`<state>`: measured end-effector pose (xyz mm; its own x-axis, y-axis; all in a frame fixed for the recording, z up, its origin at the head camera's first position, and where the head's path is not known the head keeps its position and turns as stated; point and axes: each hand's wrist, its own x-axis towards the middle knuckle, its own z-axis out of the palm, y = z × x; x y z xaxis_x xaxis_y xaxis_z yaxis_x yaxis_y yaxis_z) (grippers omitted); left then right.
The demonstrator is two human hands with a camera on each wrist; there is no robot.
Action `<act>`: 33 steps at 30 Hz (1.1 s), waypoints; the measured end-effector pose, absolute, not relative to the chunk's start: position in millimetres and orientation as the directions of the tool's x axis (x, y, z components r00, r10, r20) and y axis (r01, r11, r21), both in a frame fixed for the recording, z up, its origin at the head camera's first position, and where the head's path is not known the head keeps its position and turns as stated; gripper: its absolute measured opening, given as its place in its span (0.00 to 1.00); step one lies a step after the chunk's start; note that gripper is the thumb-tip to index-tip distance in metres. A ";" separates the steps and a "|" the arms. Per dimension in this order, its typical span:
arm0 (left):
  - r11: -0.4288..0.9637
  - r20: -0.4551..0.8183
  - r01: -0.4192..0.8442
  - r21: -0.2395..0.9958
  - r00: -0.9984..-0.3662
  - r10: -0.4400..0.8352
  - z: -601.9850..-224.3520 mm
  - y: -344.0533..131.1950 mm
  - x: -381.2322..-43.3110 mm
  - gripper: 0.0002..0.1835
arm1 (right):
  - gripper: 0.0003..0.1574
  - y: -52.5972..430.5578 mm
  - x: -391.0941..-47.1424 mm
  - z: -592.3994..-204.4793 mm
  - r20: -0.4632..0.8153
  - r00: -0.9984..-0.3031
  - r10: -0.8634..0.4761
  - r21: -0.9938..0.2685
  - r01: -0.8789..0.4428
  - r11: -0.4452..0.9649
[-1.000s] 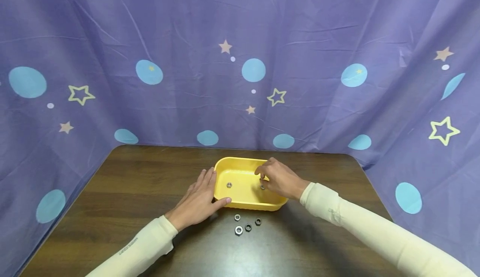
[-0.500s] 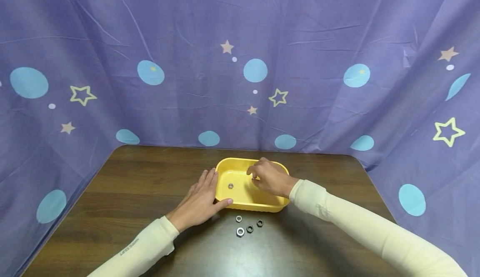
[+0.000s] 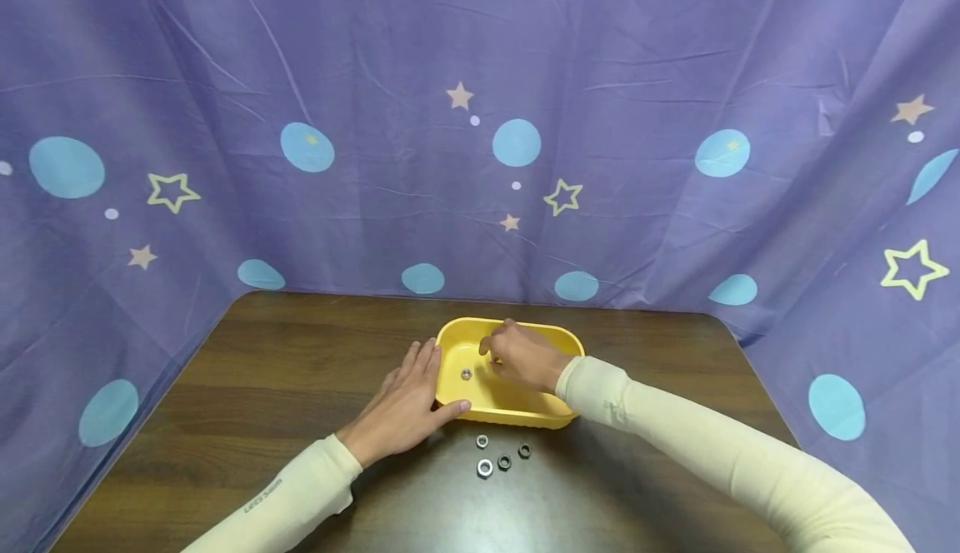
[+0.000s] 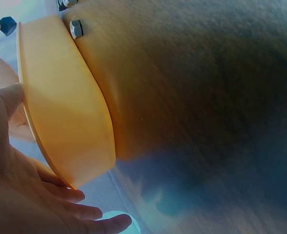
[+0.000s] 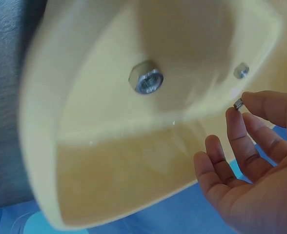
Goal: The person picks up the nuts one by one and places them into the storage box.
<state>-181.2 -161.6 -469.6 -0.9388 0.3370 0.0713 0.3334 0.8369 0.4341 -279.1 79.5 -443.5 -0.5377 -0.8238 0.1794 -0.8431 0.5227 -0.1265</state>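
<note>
My left hand (image 3: 403,407) lies against the left end of a yellow tray (image 3: 487,418), fingers straight along its outer side and thumb on the near rim. Over the inside of the tray, my right hand (image 3: 528,357) pinches a small hex nut (image 5: 238,104) between thumb and a fingertip. Two nuts lie on the tray floor in the right wrist view: a larger hex nut (image 5: 146,78) close to the camera and a farther nut (image 5: 241,70) beyond the fingertips. From the head, only one tray nut (image 3: 466,374) shows; my right hand and forearm cover part of the floor.
Just in front of the tray, several loose nuts sit on the dark wooden table (image 3: 300,353): a silver nut (image 3: 482,441), a larger silver nut (image 3: 484,468) and dark nuts (image 3: 505,462). A purple patterned curtain (image 3: 390,203) surrounds the table's back and sides.
My right hand has moved left across the tray, toward the nut on its left side. The nut earlier visible beneath it is out of sight from the head. My left hand keeps its place.
</note>
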 end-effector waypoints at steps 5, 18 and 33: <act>0.839 0.077 0.346 0.420 -0.935 0.347 -469.1 -159.7 -180.3 0.57 | 0.08 79.0 -280.6 -465.0 0.222 -0.489 -0.844 -0.079 -0.871 0.484; 0.841 0.067 0.345 0.417 -0.934 0.350 -466.2 -157.1 -181.3 0.57 | 0.11 81.5 -285.3 -481.7 0.216 -0.479 -0.851 -0.107 -0.878 0.468; 0.846 0.077 0.337 0.413 -0.939 0.336 -468.6 -160.7 -180.7 0.57 | 0.13 82.6 -276.4 -429.4 0.199 -0.538 -0.819 -0.137 -0.843 0.520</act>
